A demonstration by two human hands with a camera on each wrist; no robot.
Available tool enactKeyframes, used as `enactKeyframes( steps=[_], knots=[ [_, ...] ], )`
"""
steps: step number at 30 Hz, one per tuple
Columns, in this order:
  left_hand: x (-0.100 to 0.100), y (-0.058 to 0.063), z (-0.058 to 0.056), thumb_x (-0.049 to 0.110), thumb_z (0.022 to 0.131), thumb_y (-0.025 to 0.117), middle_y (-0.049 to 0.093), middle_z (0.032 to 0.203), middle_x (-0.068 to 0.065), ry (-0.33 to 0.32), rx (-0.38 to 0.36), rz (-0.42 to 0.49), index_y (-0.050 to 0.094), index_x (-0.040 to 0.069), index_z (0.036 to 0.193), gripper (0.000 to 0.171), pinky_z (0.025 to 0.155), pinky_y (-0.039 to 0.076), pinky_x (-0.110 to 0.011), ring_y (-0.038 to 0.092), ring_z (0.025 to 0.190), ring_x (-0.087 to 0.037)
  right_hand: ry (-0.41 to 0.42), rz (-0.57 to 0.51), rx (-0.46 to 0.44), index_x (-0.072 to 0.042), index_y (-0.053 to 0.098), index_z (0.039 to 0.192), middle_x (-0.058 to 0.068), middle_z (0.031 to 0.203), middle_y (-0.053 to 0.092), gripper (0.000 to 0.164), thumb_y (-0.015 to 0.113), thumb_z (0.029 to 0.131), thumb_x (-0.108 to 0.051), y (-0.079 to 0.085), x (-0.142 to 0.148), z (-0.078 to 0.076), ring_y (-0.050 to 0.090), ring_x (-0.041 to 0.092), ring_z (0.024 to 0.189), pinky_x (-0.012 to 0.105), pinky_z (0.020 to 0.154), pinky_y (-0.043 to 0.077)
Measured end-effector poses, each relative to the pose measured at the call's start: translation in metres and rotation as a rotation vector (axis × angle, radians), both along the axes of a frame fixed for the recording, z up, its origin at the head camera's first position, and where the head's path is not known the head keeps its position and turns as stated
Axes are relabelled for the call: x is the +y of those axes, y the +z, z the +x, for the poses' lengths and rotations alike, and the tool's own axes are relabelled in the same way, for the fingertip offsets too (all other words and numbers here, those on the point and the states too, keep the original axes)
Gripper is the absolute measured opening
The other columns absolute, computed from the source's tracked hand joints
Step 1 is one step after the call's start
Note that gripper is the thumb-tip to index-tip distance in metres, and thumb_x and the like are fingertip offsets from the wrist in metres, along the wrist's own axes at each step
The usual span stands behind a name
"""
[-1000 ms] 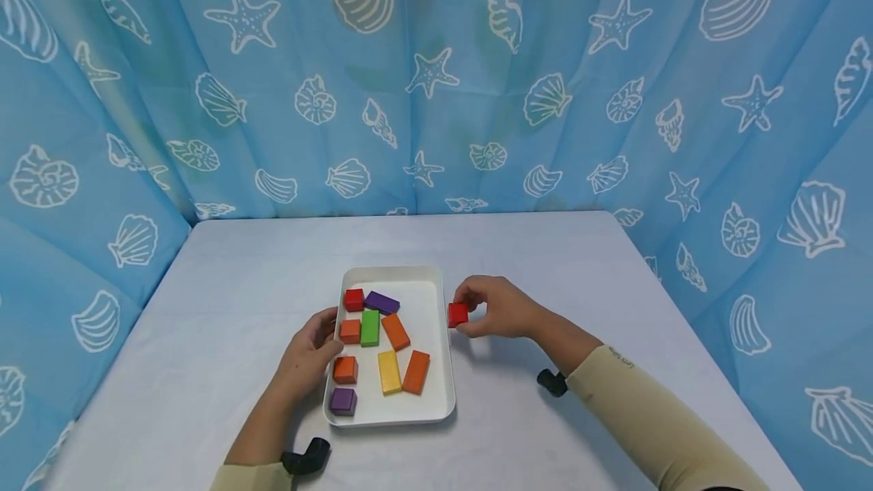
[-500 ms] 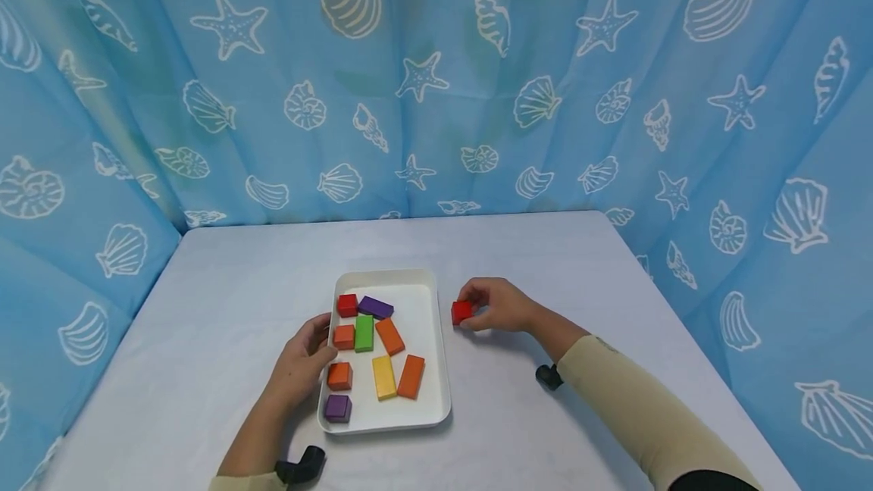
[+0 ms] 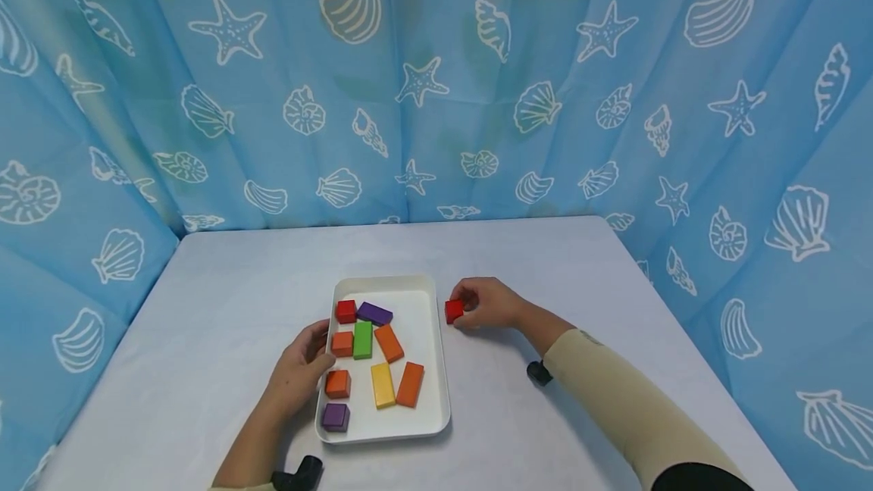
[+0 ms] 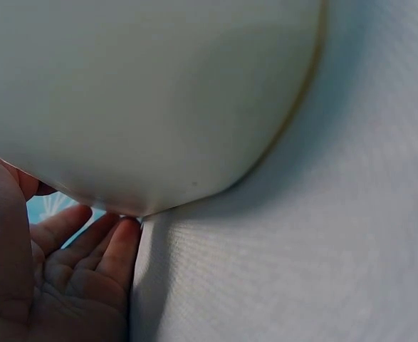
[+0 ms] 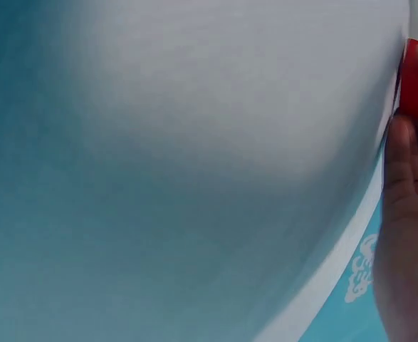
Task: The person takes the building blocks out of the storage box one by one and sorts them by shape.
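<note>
Just outside the right rim of a shallow white tray point(image 3: 419, 309), a glossy red cube point(image 3: 453, 312) sits pinched between the thumb and fingers of the person's right hand point(image 3: 487, 302). The cube lies left of that hand, the nearer one; whether it rests on the cloth or hangs slightly above, I cannot tell. It shows no long axis, while the tray's long sides run away from the person. The left hand point(image 3: 297, 371) grips the tray's opposite long side, thumb at the rim, fingers against the smooth outer wall. Inside, four cubes point(image 3: 337, 384) line the left edge beside five flat oblong blocks point(image 3: 383, 386). Beneath spreads a finely woven white tablecloth point(image 3: 532, 248).
</note>
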State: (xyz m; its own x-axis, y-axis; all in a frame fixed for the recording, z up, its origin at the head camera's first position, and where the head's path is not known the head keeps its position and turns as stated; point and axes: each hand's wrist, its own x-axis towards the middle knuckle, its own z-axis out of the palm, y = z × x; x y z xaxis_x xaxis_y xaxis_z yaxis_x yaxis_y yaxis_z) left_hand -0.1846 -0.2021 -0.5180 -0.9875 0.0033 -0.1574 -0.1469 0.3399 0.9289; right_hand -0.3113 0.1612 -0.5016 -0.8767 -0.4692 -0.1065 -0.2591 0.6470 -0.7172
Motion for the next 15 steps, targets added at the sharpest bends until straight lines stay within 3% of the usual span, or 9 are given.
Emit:
enactKeyframes(
  steps=[8,15],
  knots=[
    [-0.001,0.002,0.002,0.010,0.101,0.058,0.039,0.167,-0.019,-0.012,0.018,0.007,0.036,0.005,0.163,0.066,0.121,0.035,-0.052,0.040,0.152,-0.039,-0.008,0.067,0.011,-0.019,0.068,0.118,-0.004,0.111,0.068,0.047,0.096,0.080,-0.018,0.004,-0.005,0.001,0.064,0.021,0.101,0.031,0.085,0.062],
    [0.000,0.001,-0.001,0.010,0.100,0.058,0.039,0.167,-0.018,-0.014,0.017,0.008,0.036,0.005,0.163,0.067,0.120,0.036,-0.051,0.040,0.152,-0.039,0.029,0.077,0.129,-0.017,0.067,0.134,-0.004,0.127,0.066,0.066,0.097,0.077,-0.026,0.019,0.005,0.010,0.061,0.022,0.120,0.045,0.099,0.058]
  ],
)
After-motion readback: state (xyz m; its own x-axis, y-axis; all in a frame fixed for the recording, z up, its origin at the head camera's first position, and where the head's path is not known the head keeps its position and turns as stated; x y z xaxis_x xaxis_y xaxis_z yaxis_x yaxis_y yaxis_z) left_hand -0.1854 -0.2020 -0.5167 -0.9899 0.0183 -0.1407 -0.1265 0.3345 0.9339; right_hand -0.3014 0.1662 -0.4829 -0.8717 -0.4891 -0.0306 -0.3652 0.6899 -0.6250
